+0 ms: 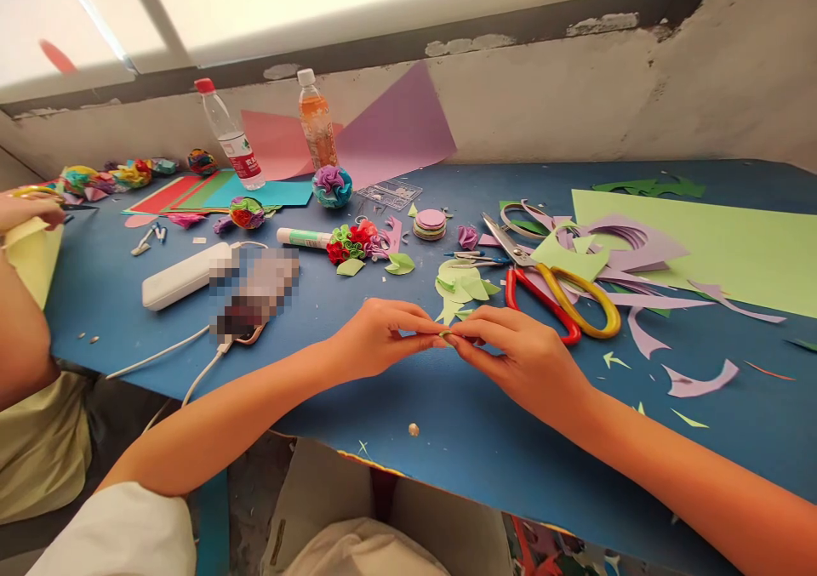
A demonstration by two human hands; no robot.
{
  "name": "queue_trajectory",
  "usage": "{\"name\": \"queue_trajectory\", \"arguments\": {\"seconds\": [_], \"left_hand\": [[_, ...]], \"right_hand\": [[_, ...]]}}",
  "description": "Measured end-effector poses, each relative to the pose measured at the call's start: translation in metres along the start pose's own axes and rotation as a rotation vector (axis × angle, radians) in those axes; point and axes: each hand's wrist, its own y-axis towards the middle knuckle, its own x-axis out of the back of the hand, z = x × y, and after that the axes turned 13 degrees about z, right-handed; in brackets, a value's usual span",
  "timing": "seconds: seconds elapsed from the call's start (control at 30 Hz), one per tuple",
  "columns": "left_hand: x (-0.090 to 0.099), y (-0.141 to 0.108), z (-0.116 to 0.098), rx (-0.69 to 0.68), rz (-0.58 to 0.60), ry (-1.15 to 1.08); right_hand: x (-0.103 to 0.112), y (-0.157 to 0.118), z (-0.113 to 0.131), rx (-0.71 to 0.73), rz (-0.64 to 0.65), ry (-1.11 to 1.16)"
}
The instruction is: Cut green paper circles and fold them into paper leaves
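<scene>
My left hand point(389, 336) and my right hand point(511, 346) meet above the blue table, fingertips pinched together. Between them is a small piece of light green paper point(445, 333), mostly hidden by the fingers. Just beyond my hands lies a heap of cut light green paper pieces point(463, 282). Scissors point(549, 282) with one red and one yellow handle rest beside my right hand. Farther off are a stack of paper circles point(430, 224), a rolled purple paper flower point(467, 236) and a cluster of red and green paper flowers point(352, 242).
A phone point(265, 291), a white power bank point(188, 276) and cables lie at left. Two bottles point(237, 146) point(317, 125) stand by the wall. Purple scraps point(644, 240) and a green sheet point(734, 253) cover the right side. Another person's hand point(29, 212) shows at far left.
</scene>
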Motion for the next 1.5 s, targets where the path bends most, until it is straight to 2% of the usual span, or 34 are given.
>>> {"name": "queue_trajectory", "arguments": {"seconds": [0.17, 0.3, 0.43, 0.6, 0.77, 0.83, 1.0, 1.07, 1.33, 1.43, 1.5], "left_hand": [[-0.004, 0.001, 0.002, 0.005, -0.071, 0.049], [-0.005, -0.001, 0.002, -0.044, -0.075, 0.136], [-0.005, -0.001, 0.000, -0.011, -0.065, 0.185], [-0.005, -0.002, -0.005, 0.122, -0.055, 0.137], [-0.007, -0.003, -0.006, 0.206, -0.008, 0.129], [-0.008, -0.003, -0.004, 0.197, -0.011, 0.138], [-0.009, -0.002, -0.001, 0.060, -0.162, 0.253], [-0.008, -0.002, 0.000, 0.045, -0.162, 0.270], [-0.010, -0.003, 0.004, 0.127, -0.044, 0.262], [-0.006, -0.001, 0.002, 0.141, -0.015, 0.324], [0.005, 0.000, 0.003, 0.152, -0.059, 0.414]], "right_hand": [[-0.002, -0.002, -0.001, 0.064, -0.014, -0.133], [-0.002, -0.002, 0.000, 0.073, -0.025, -0.168], [-0.003, -0.002, 0.003, 0.040, 0.008, -0.068], [-0.007, -0.005, 0.009, -0.005, 0.000, 0.062], [-0.010, -0.005, 0.014, -0.139, 0.060, 0.205], [-0.009, -0.003, 0.014, -0.191, 0.101, 0.274], [-0.002, 0.002, 0.010, -0.291, 0.108, 0.342], [-0.001, 0.003, 0.009, -0.259, 0.105, 0.315], [-0.008, -0.002, 0.012, -0.083, 0.120, 0.176], [-0.007, -0.001, 0.011, -0.117, 0.128, 0.218], [-0.004, 0.001, 0.007, -0.198, 0.103, 0.278]]}}
